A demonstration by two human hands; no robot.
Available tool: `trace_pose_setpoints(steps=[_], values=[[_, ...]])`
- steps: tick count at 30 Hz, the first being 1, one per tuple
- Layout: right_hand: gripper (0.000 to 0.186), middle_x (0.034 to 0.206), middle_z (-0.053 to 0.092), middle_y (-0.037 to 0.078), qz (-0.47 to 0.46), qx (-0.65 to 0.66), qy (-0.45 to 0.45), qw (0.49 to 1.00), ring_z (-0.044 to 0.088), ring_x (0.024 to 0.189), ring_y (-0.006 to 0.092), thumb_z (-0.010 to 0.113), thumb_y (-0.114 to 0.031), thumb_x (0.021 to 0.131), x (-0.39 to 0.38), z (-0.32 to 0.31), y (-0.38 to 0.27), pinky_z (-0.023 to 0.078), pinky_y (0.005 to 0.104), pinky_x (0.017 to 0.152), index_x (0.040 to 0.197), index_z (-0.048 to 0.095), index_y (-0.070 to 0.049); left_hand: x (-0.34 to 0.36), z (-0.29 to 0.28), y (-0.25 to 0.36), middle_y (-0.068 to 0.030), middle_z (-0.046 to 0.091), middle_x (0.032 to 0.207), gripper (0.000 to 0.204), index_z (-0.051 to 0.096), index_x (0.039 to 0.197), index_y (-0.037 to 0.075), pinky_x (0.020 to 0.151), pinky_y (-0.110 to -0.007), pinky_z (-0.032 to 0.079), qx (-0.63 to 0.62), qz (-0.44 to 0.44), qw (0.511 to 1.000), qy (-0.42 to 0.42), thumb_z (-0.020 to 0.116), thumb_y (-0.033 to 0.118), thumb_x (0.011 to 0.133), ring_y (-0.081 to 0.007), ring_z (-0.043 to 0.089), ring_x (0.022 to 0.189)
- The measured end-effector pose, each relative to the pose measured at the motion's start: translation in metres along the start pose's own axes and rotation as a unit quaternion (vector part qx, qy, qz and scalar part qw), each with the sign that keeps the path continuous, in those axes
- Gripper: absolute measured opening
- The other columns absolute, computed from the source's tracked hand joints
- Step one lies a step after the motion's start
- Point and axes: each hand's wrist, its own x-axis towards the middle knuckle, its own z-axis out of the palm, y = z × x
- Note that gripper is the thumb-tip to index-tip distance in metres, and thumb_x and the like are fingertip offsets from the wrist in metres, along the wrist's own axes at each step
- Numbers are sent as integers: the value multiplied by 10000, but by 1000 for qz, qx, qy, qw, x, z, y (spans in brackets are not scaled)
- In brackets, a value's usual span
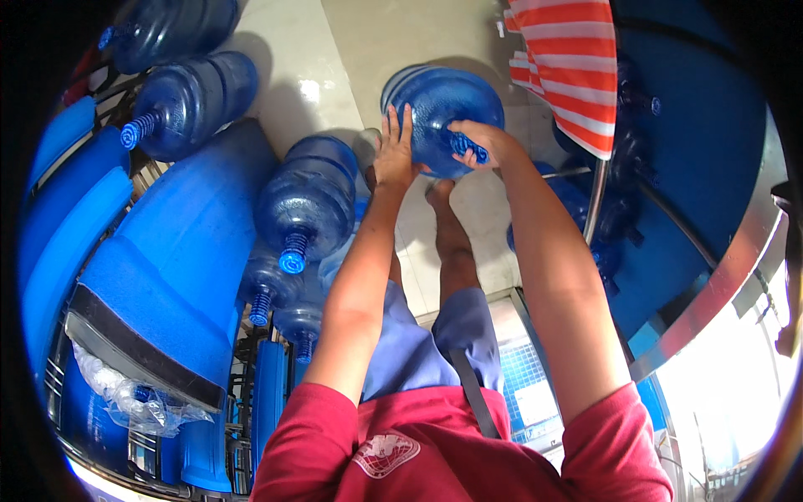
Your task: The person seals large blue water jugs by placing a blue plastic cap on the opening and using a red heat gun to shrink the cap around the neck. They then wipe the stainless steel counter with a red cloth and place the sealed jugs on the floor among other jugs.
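Note:
A large blue water jug (456, 94) is held in front of me above the pale floor, its capped neck pointing toward me. My right hand (481, 144) wraps round the neck, with the ribbed blue cap showing below the fingers. My left hand (395, 151) lies against the jug's left side, fingers stretched out and pressed flat on its wall. Close by my left forearm lies another blue jug (308, 197), its capped neck toward me.
More blue jugs (196, 105) lie at the left, beside a big blue plastic panel (176, 243). A crumpled clear plastic bag (138, 402) hangs at its lower end. At the right stand a red-and-white striped cloth (569, 71), a metal pole (596, 201) and more jugs (619, 151).

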Motion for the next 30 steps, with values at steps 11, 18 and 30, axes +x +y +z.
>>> trace_pose_setpoints(steps=[11, 18, 30], values=[[517, 740, 642, 209, -309, -478, 210, 795, 622, 589, 322, 611, -476, 900, -32, -14, 35, 469, 416, 545, 803, 615, 32, 5, -5, 23, -220, 211, 1569, 1057, 89, 1562, 157, 1121, -486, 335, 47, -40, 998, 9, 786, 233, 770, -360, 288, 1435], [322, 733, 638, 223, -418, -279, 365, 783, 649, 732, 400, 580, -320, 952, -84, -35, 159, 472, 467, 634, 900, 625, -6, 34, -43, 110, -263, 514, 1377, 894, 393, 1460, 57, 1108, -425, 363, -104, -191, 954, -206, 567, 658, 822, -368, 501, 1297], [197, 547, 524, 113, -535, -129, 471, 689, 531, 480, 313, 669, -199, 805, -354, -47, 376, 424, 380, 476, 698, 583, -58, 68, 2, 122, -112, 684, 1189, 505, 720, 1117, 124, 907, -388, 547, 338, 5, 928, -154, 667, 501, 785, -267, 651, 1125]])
